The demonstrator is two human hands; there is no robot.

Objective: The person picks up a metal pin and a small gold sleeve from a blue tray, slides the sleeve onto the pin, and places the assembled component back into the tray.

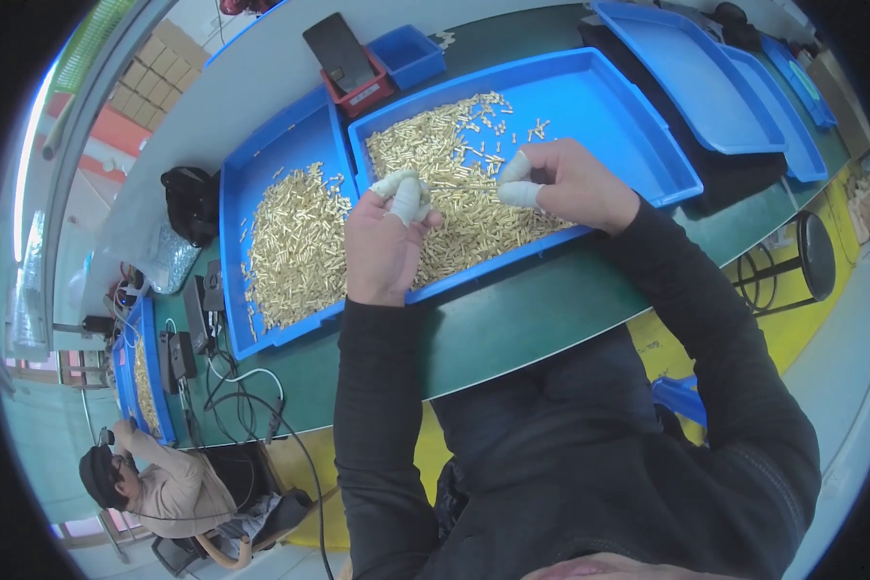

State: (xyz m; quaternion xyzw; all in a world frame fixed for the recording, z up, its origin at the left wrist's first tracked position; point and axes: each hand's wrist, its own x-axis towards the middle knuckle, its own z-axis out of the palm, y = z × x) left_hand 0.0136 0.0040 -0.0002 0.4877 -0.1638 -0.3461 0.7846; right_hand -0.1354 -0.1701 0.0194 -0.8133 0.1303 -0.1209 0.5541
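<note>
My left hand point(389, 242) is over the left part of a large blue tray point(638, 126), its thumb and index finger pinched together in whitish finger covers. My right hand point(582, 188) hovers above the same tray to the right, thumb and forefinger also covered and closed towards each other. Whatever lies between the fingertips of either hand is too small or hidden to make out. Below them spreads a heap of small brass-coloured metal pieces point(469, 237). A second blue tray point(225, 232), on the left, holds another pile of similar pieces point(300, 242).
Behind the trays stand a red bin point(365, 97) with a dark flat object in it and a small blue bin point(408, 60). Stacked blue trays point(696, 77) lie at the right. Cables point(246, 396) hang over the green table point(512, 324). Another person point(169, 478) sits at lower left.
</note>
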